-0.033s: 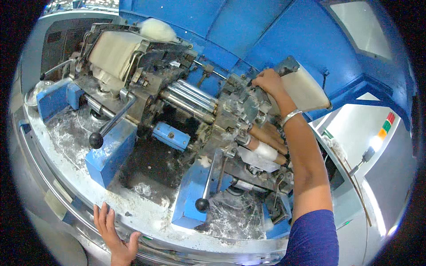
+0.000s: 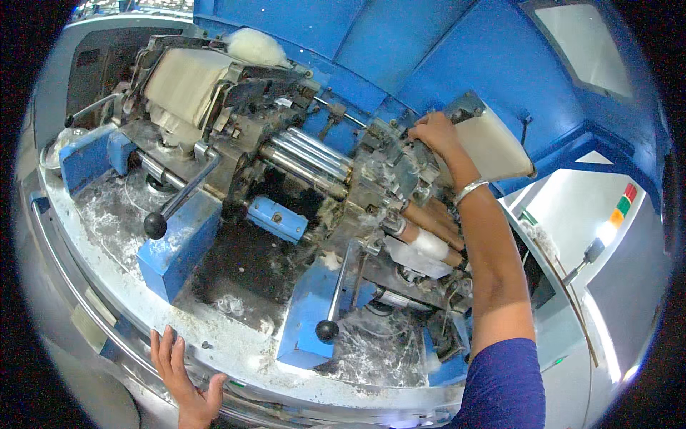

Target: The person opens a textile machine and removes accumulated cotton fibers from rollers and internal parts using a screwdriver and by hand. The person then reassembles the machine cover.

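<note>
My right hand (image 2: 436, 134) reaches far over the right side of a textile machine. Its fingers curl down onto the dark metal mechanism (image 2: 407, 161), and what they grip is hidden beneath them. Just right of that hand is a tilted cream panel of fibre web (image 2: 489, 146). Below it lie brown rollers, one wrapped in white fibre (image 2: 427, 242). My left hand (image 2: 184, 379) is open at the lower left, fingers spread, by the machine's pale front ledge (image 2: 243, 357). Nothing is in it.
Two levers with black ball knobs, a left knob (image 2: 155, 225) and a right knob (image 2: 326, 330), stick out toward me. Steel rollers (image 2: 307, 161) span the middle, above a blue block (image 2: 277, 219). A cream fibre sheet (image 2: 187, 80) covers the left unit. Loose lint (image 2: 371, 350) coats the bed.
</note>
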Demonstrator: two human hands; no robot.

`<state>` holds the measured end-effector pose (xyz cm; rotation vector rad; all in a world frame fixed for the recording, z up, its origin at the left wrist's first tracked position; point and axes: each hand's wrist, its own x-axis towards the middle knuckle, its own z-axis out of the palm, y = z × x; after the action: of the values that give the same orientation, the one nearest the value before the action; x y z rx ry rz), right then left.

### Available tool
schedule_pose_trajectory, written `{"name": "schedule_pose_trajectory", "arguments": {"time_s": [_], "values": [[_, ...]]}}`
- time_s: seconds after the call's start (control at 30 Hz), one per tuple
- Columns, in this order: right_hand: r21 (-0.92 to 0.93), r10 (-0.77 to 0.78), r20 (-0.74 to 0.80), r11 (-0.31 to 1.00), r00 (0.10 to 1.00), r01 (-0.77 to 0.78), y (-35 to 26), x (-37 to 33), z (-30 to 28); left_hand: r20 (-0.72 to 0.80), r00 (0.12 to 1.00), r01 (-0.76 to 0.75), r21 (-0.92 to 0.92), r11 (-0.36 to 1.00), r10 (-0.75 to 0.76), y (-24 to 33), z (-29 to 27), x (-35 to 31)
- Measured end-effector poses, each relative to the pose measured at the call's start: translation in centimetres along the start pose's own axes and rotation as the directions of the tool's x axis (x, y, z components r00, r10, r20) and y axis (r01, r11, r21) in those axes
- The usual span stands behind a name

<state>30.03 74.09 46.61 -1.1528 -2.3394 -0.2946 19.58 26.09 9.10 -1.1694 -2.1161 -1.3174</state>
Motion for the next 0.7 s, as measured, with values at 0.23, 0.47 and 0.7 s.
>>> {"name": "schedule_pose_trajectory", "arguments": {"time_s": [0.23, 0.47, 0.7], "values": [[-0.167, -0.238, 0.226, 0.946, 0.944, 0.278, 1.3, 1.9, 1.0, 0.006, 0.996, 0.090, -0.056, 0.994, -0.090, -0.3, 0.5, -0.2], [-0.156, -0.042, 0.117, 0.986, 0.992, 0.060, 1.3, 2.5, 1.8, 0.095, 0.987, 0.132, -0.035, 0.991, -0.128, -1.3, 0.7, -1.2], [-0.016, -0.171, 0.251, 0.983, 0.953, 0.180, 3.6, 2.8, 2.4, 0.082, 0.991, 0.111, -0.012, 0.994, -0.110, -1.1, 0.8, -1.1]]}}
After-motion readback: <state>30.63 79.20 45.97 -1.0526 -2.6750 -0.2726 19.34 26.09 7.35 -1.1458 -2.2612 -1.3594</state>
